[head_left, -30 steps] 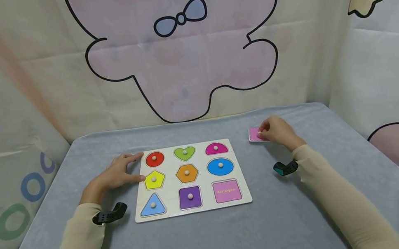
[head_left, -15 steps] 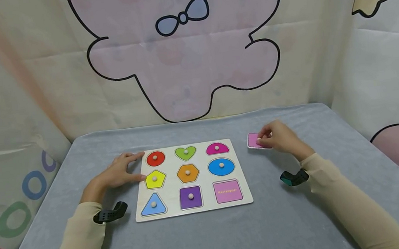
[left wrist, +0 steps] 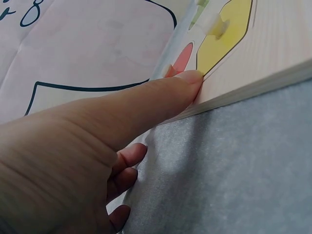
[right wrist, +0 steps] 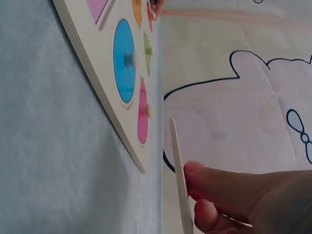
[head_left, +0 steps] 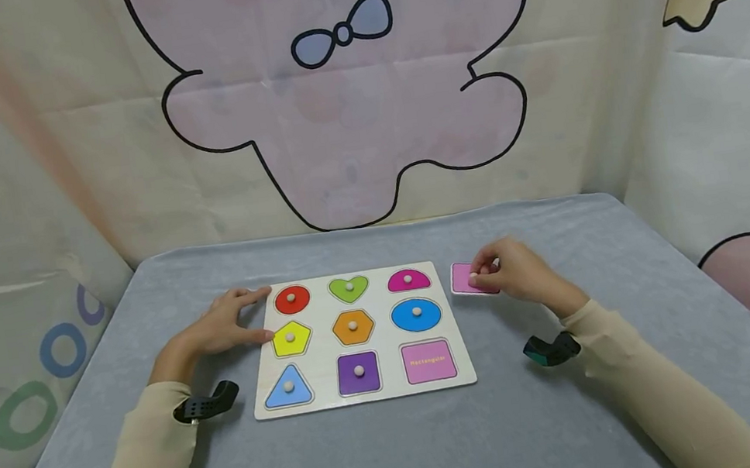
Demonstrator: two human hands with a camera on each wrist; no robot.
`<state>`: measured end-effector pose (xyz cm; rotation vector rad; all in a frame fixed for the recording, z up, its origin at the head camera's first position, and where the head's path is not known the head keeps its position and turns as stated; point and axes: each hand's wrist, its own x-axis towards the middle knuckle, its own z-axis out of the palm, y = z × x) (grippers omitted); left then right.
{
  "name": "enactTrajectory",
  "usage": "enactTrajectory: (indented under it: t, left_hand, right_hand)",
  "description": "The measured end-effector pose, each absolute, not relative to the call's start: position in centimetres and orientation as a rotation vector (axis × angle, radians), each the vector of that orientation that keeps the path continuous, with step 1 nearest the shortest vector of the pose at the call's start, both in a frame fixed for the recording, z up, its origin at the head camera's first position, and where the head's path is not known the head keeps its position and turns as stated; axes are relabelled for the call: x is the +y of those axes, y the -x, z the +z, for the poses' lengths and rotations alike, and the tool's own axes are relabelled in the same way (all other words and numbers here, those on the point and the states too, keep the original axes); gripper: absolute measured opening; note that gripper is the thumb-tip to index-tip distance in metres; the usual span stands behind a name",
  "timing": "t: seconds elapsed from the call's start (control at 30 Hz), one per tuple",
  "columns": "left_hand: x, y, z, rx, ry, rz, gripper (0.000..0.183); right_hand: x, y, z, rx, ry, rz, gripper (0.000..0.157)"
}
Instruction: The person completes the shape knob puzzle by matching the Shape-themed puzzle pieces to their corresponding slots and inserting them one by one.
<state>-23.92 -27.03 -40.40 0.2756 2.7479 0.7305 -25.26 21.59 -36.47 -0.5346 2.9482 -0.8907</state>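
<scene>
A white wooden shape puzzle board (head_left: 323,373) lies on the table with coloured knobbed pieces in it. Its lower right recess (head_left: 429,360) is pink, lettered and without a piece. My left hand (head_left: 221,325) rests at the board's left side, index finger on the top corner and thumb beside the yellow pentagon (head_left: 291,339). In the left wrist view the thumb (left wrist: 161,95) presses the board's edge. My right hand (head_left: 519,272) pinches a pink rectangle puzzle piece (head_left: 463,278), just right of the board. The right wrist view shows this piece (right wrist: 178,168) edge-on, raised above the tabletop; its knob is hidden by the fingers.
Grey-blue cloth (head_left: 374,453) covers the table. Behind it hangs a curtain (head_left: 339,113) printed with a pink cartoon figure, and more printed cloth (head_left: 722,144) closes in the sides. A black band (head_left: 206,401) sits on each wrist.
My right hand has lifted the pink rectangle piece and carried it left and nearer, toward the board's right edge. My left hand has stayed at the board.
</scene>
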Motion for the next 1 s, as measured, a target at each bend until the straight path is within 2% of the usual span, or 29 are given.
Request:
enactTrajectory:
  t: [0.53, 1.0]
  left_hand:
    - [-27.1, 24.0, -40.6, 2.754, -0.291, 0.727, 0.093]
    - [-27.1, 24.0, -40.4, 2.759, -0.292, 0.718, 0.093]
  right_hand:
    - [18.7, 22.8, -35.9, 2.815, 0.625, -0.943, 0.01]
    - [16.4, 21.1, -36.9, 2.688, 0.753, -0.97, 0.016]
